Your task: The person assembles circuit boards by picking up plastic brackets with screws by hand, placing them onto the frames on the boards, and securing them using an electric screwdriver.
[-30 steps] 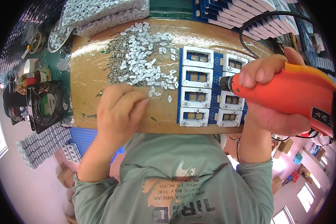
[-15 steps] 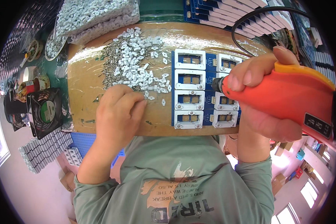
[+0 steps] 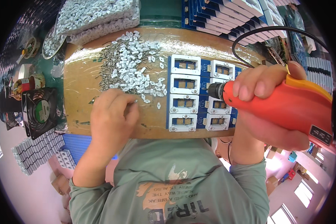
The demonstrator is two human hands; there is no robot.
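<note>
My right hand (image 3: 255, 83) is wrapped round a red and yellow electric drill (image 3: 283, 108), held level with its black chuck (image 3: 215, 91) pointing left. The chuck hangs over the right column of white rectangular frames (image 3: 223, 62), which sit in two columns on blue circuit boards (image 3: 204, 80). Screws show in the corners of some nearer frames. My left hand (image 3: 114, 115) is closed, thumb and fingertips together, at the near edge of a pile of small white plastic pieces (image 3: 132, 59) and screws (image 3: 105, 71). What its fingers hold, if anything, is hidden.
A clear bag of white pieces (image 3: 99, 16) lies behind the pile. Stacked framed boards (image 3: 224, 16) stand at the back right, with a black cable (image 3: 237, 39) looping before them. To the left are a black fan (image 3: 41, 112) and a bowl of small parts (image 3: 53, 43).
The whole view has shifted slightly, so the table and boards appear lower and further left. Both hands keep nearly the same places over the table, and the drill stays in my right hand.
</note>
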